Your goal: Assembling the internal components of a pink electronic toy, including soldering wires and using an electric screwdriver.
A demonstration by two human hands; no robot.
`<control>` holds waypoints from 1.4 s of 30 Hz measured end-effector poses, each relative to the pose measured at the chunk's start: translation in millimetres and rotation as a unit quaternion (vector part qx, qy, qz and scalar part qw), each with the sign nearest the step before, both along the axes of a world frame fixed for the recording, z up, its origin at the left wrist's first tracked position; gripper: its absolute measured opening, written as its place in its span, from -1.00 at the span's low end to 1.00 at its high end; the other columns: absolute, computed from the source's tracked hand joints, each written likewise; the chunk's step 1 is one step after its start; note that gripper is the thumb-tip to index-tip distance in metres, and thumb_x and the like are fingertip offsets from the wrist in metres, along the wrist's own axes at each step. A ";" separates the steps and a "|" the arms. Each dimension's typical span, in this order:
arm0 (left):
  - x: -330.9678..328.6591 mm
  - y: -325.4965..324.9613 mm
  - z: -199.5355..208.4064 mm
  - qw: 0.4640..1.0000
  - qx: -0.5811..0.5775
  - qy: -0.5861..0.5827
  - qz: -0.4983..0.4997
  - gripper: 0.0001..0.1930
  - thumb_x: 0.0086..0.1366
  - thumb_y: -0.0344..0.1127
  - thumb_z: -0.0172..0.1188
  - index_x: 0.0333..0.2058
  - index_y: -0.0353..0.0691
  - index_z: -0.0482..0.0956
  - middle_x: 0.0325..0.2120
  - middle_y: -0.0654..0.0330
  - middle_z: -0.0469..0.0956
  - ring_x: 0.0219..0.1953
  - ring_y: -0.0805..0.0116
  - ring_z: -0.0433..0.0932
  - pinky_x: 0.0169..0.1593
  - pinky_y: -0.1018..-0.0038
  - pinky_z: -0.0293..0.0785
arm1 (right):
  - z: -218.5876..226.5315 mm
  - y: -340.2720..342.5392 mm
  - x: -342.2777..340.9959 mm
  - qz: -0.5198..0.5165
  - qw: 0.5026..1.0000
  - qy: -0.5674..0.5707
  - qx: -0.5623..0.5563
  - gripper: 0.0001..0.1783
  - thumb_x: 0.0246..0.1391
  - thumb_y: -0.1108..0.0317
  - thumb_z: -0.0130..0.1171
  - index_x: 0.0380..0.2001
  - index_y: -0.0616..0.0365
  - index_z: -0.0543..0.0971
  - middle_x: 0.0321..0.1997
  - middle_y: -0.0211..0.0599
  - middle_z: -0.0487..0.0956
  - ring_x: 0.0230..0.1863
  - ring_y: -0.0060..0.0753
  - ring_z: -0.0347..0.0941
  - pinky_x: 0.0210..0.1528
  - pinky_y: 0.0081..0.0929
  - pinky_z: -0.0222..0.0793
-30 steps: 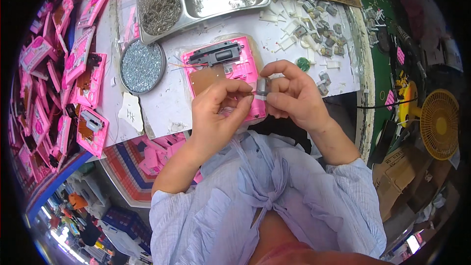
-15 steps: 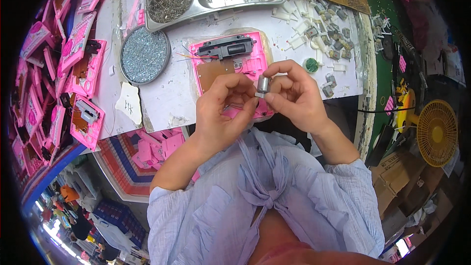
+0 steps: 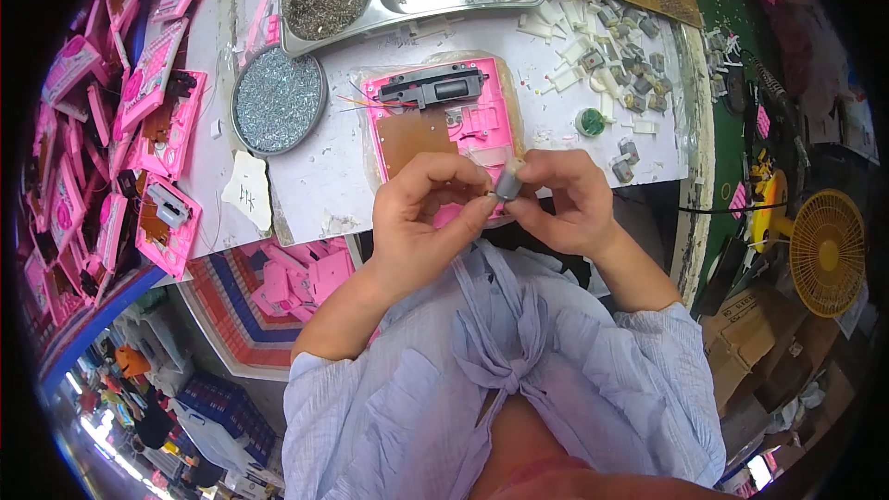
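A small electric motor (image 3: pixel 508 187), a grey metal cylinder with a cream-coloured end, is pinched between the thumb and forefinger of my right hand (image 3: pixel 567 204). It tilts, cream end up and away from me. At its lower end, the thumb and forefinger of my left hand (image 3: pixel 431 208) come together; whatever tiny part they pinch is too small to make out. Just beyond both hands lies an open pink plastic housing (image 3: pixel 495 83), partly covered by them. Inside it are a black mechanism (image 3: pixel 433 88), a brown circuit board (image 3: pixel 412 141) and thin wires.
A round dish of small screws (image 3: pixel 278 97) stands left, behind a torn paper piece (image 3: pixel 248 190). A steel tray (image 3: pixel 370 14) holds springs at the back. Motors with white parts (image 3: pixel 616 56) lie right, near a green-filled pot (image 3: pixel 590 121). Pink housings (image 3: pixel 153 83) are piled far left.
The motor has turned from upright to tilted, its cream end now at the top, and come slightly nearer me. My right fingers have changed their grip; my left hand stays close beside it.
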State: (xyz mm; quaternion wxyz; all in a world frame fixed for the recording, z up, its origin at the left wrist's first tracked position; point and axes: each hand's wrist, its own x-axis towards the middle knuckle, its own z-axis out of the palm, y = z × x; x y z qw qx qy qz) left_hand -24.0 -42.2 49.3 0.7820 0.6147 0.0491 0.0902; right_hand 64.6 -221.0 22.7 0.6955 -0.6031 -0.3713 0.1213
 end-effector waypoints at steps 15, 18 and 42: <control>11.1 22.8 -1.0 0.922 0.327 -0.208 0.018 -0.64 0.04 -0.66 0.39 -0.19 -0.29 0.53 -0.34 0.06 0.66 -0.34 0.10 0.68 -0.26 0.32 0.61 | 60.3 2.0 38.9 0.116 0.970 0.015 -0.212 -0.61 -0.02 0.49 0.37 -0.05 0.17 0.62 -0.41 -0.34 0.64 -0.49 -0.53 0.53 -0.45 -0.56 0.43; 8.7 26.5 2.8 0.934 0.315 -0.166 -0.008 -0.66 0.07 -0.66 0.38 -0.18 -0.30 0.53 -0.34 0.06 0.67 -0.32 0.10 0.68 -0.24 0.34 0.61 | 48.7 2.1 36.9 0.106 0.977 -0.092 -0.160 -0.63 -0.11 0.49 0.40 -0.14 0.12 0.65 -0.30 -0.27 0.64 -0.39 -0.30 0.57 -0.35 -0.45 0.51; 33.9 34.7 -3.9 0.870 0.486 -0.079 0.031 -0.79 0.07 -0.41 0.43 -0.27 -0.19 0.67 -0.27 0.14 0.50 -0.23 0.19 0.51 -0.21 0.32 0.39 | 32.3 -9.5 55.8 -0.105 0.930 -0.247 -0.251 -0.64 0.01 0.50 0.36 -0.07 0.18 0.62 -0.08 -0.13 0.69 -0.16 -0.11 0.67 -0.17 -0.29 0.60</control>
